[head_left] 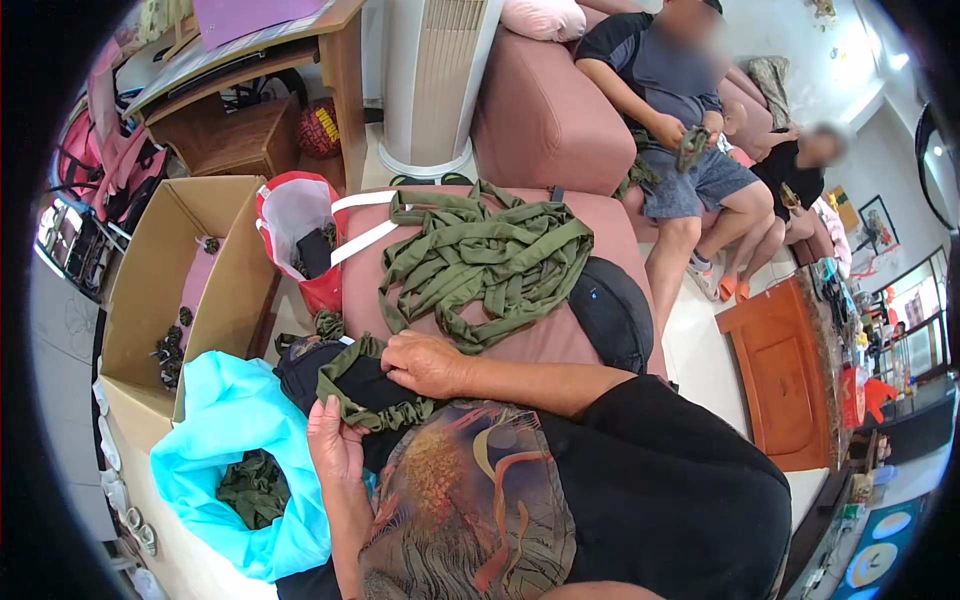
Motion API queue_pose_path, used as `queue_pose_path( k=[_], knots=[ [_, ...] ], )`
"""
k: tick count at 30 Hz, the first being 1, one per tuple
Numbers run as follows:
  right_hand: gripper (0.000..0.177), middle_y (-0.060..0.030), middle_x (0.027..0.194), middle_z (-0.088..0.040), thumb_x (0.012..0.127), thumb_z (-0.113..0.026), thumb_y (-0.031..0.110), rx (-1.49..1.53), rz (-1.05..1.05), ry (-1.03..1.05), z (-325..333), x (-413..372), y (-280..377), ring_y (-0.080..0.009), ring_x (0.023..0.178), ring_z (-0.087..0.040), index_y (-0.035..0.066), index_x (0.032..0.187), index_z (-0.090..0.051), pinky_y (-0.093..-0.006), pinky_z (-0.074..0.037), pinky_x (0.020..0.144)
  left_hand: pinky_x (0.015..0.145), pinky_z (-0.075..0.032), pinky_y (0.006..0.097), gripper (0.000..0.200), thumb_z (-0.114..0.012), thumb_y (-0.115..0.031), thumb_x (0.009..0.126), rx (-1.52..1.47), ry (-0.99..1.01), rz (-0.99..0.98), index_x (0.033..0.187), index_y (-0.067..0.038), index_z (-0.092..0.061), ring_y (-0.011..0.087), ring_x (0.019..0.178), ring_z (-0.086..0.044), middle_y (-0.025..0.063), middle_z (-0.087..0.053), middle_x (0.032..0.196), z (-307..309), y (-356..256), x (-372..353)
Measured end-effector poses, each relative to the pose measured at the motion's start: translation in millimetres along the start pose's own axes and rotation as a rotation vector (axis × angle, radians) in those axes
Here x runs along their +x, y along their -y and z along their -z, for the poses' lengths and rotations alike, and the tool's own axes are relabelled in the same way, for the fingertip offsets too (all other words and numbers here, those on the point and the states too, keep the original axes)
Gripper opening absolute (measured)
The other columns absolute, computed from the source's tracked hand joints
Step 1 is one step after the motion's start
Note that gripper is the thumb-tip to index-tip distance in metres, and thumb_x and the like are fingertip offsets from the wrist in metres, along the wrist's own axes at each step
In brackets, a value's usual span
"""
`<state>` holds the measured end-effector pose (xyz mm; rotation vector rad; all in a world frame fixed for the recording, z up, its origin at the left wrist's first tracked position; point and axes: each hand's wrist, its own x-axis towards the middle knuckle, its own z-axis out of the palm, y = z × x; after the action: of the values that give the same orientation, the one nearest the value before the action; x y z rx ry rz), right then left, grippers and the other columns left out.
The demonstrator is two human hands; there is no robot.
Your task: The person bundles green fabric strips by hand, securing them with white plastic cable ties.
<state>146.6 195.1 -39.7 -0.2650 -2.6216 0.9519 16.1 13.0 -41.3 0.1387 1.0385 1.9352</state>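
An olive-green fabric strip [398, 415], ruched at its lower part, lies in a loop over a dark cloth [300, 365] on my lap. My left hand [335, 440] pinches the strip between thumb and fingers at the loop's lower left. My right hand [425, 362] is closed at the loop's upper right, its fingertips at the strip; what exactly it pinches is partly hidden. Just beyond, a tangled pile of long green fabric strips [490, 260] rests on the pink padded seat [625, 230].
A bright blue bag [215, 400] with green fabric inside stands at my left. Behind it are a cardboard box [225, 240] and a red-and-white bag [335, 285]. A black rounded item [612, 315] lies on the seat. Two people [650, 80] sit on the sofa, one holding green fabric.
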Motion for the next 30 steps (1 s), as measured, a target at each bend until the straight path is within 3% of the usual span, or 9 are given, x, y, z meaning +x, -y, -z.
queue_pose_path(
  k=[10,16,17,20,21,23,26,28,30],
  knots=[
    [0.01,-0.0103,0.087,-0.056,0.081,-0.065,0.012,-0.005,0.027,-0.032,2,3,1,-0.0313,0.088,-0.055,0.008,0.088,-0.059,-0.0409,-0.045,0.078,0.053,-0.053,0.0273,0.014,-0.059,-0.018,0.095,0.023,-0.028,-0.005,0.106,-0.01,-0.061,0.0143,0.07,-0.067,0.0018,-0.068,0.085,1,-1,-1],
    [0.018,-0.0113,0.092,-0.059,0.083,-0.066,0.015,0.125,0.128,-0.121,38,26,48,-0.0326,0.09,-0.058,0.006,0.097,-0.06,-0.0411,-0.045,0.079,0.055,-0.048,0.0259,0.015,-0.059,-0.019,0.096,0.015,-0.059,-0.145,0.108,-0.01,-0.06,0.0133,0.069,-0.063,0.0033,-0.068,0.087,-15,-19,7],
    [0.02,-0.0114,0.093,-0.06,0.083,-0.067,0.016,0.169,0.144,-0.112,39,30,56,-0.0331,0.091,-0.059,0.005,0.099,-0.06,-0.0414,-0.046,0.079,0.06,-0.051,0.0262,0.016,-0.058,-0.018,0.097,0.018,0.01,-0.181,0.109,-0.009,-0.059,0.0144,0.072,-0.064,0.0046,-0.068,0.09,-12,-23,11],
    [0.032,-0.0163,0.096,-0.062,0.084,-0.066,0.016,0.192,0.122,-0.005,42,44,74,-0.0394,0.092,-0.06,0.006,0.112,-0.054,-0.0455,-0.047,0.077,0.068,-0.053,0.028,0.017,-0.056,-0.018,0.097,-0.039,-0.027,-0.251,0.11,-0.007,-0.059,0.0159,0.077,-0.064,0.0061,-0.067,0.094,-41,-47,16],
    [0.035,-0.0176,0.096,-0.063,0.084,-0.066,0.016,0.181,0.084,0.034,42,49,80,-0.0408,0.091,-0.06,0.007,0.115,-0.052,-0.0464,-0.047,0.076,0.081,-0.053,0.0334,0.025,-0.056,-0.02,0.098,-0.041,0.041,-0.268,0.117,-0.004,-0.056,0.0183,0.089,-0.064,0.0089,-0.066,0.103,-36,-54,21],
    [0.042,-0.0214,0.096,-0.064,0.085,-0.066,0.017,0.145,-0.048,0.134,45,60,92,-0.0447,0.09,-0.06,0.009,0.122,-0.046,-0.0495,-0.047,0.074,0.089,-0.05,0.0358,0.03,-0.055,-0.018,0.097,-0.014,0.131,-0.316,0.122,-0.001,-0.054,0.0213,0.1,-0.062,0.0125,-0.064,0.113,-37,-71,27],
    [0.038,-0.0191,0.099,-0.064,0.086,-0.062,0.016,0.252,0.221,-0.03,39,71,88,-0.0376,0.093,-0.063,0.007,0.122,-0.051,-0.042,-0.05,0.078,0.106,-0.04,0.0401,0.04,-0.055,-0.014,0.096,0.035,0.15,-0.47,0.13,0.005,-0.048,0.0256,0.122,-0.053,0.0169,-0.055,0.133,-58,-95,18],
    [0.035,-0.0165,0.102,-0.063,0.087,-0.059,0.013,0.318,0.218,0.05,49,68,97,-0.0282,0.094,-0.064,0.006,0.121,-0.054,-0.0366,-0.049,0.08,0.109,-0.036,0.0383,0.042,-0.054,-0.009,0.094,0.17,0.133,-0.575,0.132,0.007,-0.047,0.0246,0.129,-0.047,0.0181,-0.045,0.143,-67,-103,8],
    [0.033,-0.0135,0.102,-0.062,0.089,-0.058,0.012,0.427,0.177,0.171,62,60,105,-0.0205,0.093,-0.062,0.006,0.121,-0.055,-0.0327,-0.048,0.08,0.108,-0.034,0.034,0.034,-0.057,-0.004,0.09,0.336,0.031,-0.665,0.122,0.007,-0.056,0.0228,0.131,-0.044,0.0164,-0.045,0.144,-71,-101,-3]
  ],
)
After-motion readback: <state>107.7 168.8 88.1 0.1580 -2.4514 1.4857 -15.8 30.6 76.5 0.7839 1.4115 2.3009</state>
